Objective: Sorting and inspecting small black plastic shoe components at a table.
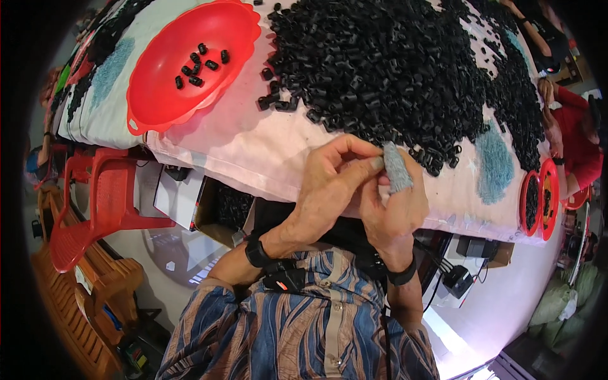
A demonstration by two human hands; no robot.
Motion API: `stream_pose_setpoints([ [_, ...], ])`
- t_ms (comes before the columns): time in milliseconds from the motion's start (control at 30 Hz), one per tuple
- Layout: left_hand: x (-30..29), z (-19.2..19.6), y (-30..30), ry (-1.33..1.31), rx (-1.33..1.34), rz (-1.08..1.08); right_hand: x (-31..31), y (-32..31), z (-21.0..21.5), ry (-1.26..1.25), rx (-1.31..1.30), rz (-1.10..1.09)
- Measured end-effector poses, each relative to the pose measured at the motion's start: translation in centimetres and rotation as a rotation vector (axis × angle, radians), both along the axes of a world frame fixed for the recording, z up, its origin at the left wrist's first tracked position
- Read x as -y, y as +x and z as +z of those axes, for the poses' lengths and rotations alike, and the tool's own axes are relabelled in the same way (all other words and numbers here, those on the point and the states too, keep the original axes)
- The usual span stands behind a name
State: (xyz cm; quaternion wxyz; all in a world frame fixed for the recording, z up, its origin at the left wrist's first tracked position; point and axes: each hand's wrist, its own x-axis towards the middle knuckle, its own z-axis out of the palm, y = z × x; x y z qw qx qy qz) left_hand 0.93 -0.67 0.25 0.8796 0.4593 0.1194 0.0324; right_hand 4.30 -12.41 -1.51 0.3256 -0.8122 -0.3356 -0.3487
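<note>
My left hand (pixel 326 190) and my right hand (pixel 399 212) meet above the near edge of the cloth-covered table, just in front of a large heap of small black plastic pieces (pixel 373 69). A grey-blue, fabric-like strip (pixel 397 170) lies along my right index finger and looks like a finger wrap. My left thumb and index finger are pinched together at its tip. The right fingers are curled, with the thumb close to the left fingertips. Anything small between the fingers is hidden.
A red scalloped bowl (pixel 161 76) holding several black pieces stands at the left. Grey-blue patches (pixel 494 161) mark the pink cloth (pixel 253 152). Red trays (pixel 550 199) sit at the right edge beside another person (pixel 573 133). A red plastic chair (pixel 98 202) is at left.
</note>
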Motion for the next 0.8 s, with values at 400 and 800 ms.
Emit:
stream_pose_setpoints([
  [400, -8.7, 1.8, 0.5, 0.838, 0.286, 0.682, 7.0, -1.3, 1.1, 0.492, -0.562, -0.178],
  [800, -9.1, 1.9, 0.8, 1.071, 0.225, 0.483, 7.7, 0.0, -0.3, 0.517, -0.663, -0.254],
])
